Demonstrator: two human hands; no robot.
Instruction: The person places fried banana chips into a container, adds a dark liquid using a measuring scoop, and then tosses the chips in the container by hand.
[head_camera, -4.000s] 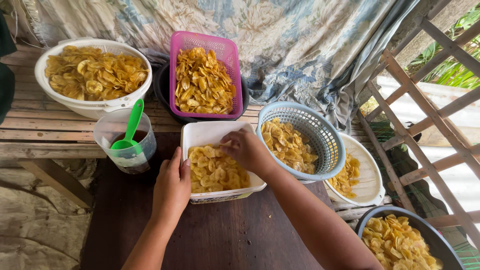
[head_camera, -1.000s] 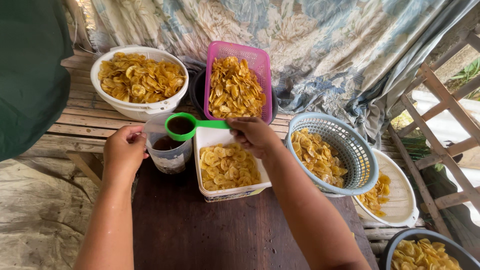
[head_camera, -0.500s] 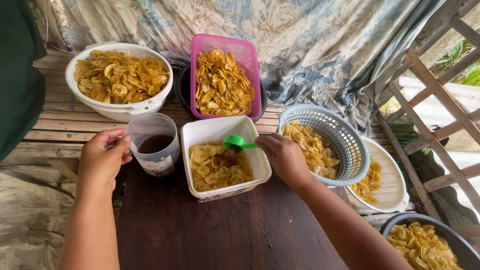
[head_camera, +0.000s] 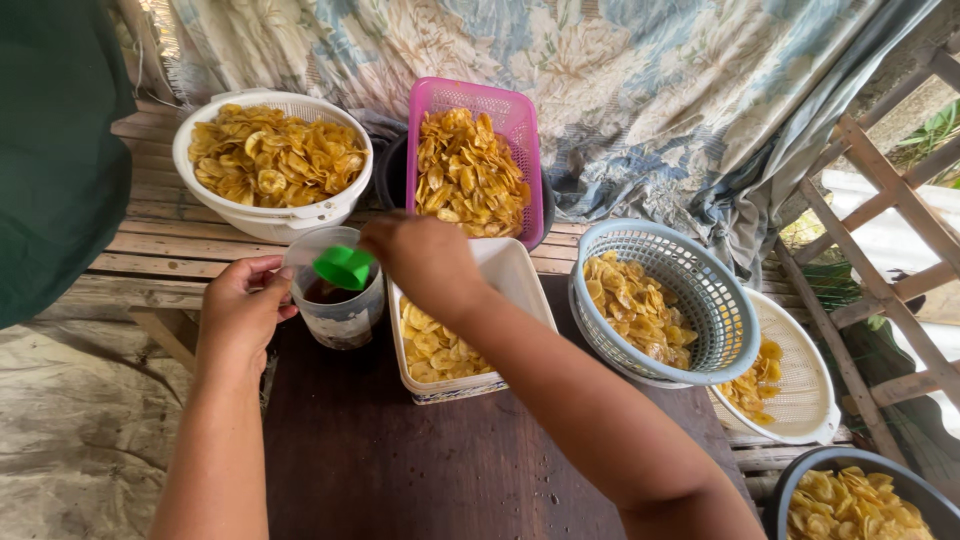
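Green scoop (head_camera: 343, 267) under right hand (head_camera: 425, 258), above clear cup (head_camera: 337, 310).

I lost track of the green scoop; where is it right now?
In the head view, the green scoop is left of centre, held by the right hand over the clear cup, which the left hand grips.

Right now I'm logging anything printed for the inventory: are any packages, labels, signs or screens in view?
None that I can see: only unlabelled containers of chips.
Clear cup, by the left hand: round, dark liquid inside, no label showing.
White tub, under the right hand: rectangular, patterned band along its base.
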